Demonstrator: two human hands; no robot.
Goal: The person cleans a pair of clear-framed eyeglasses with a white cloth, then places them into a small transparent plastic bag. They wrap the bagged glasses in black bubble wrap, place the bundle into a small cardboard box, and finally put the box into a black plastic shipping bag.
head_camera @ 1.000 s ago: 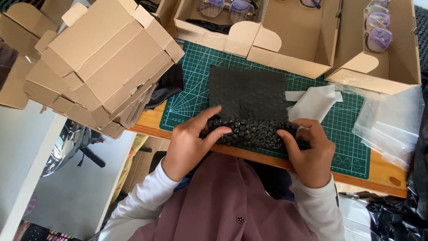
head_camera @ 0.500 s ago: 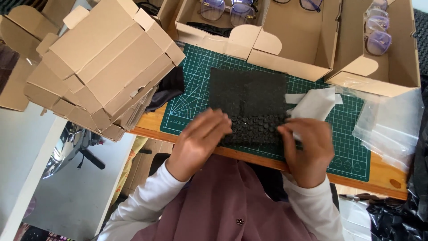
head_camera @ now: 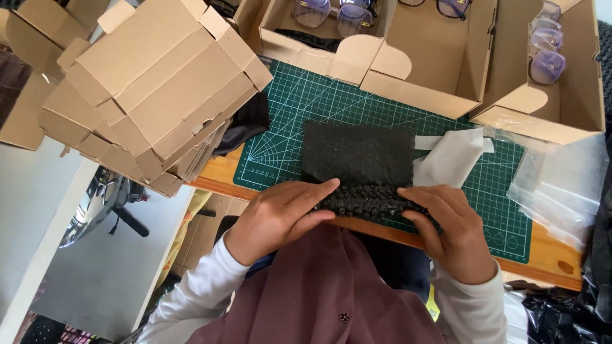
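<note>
Your left hand (head_camera: 277, 216) and right hand (head_camera: 446, 226) both clamped the rolled near edge of the black bubble wrap (head_camera: 357, 156), which lay on the green cutting mat (head_camera: 299, 105) at the table's front edge. Something was probably rolled inside; the view hid it. A white cloth (head_camera: 449, 159) lay just beside it.

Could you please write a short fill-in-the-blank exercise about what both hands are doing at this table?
1. Both hands, the left hand and the right hand, grip a rolled sheet of black ____ wrap.
2. The sheet lies on a ____ gridded cutting mat.
3. The open brown cardboard boxes behind the mat hold pairs of ____.
4. Right of the sheet lies a ____ folded cloth.

Missing words: bubble; green; glasses; white
</note>
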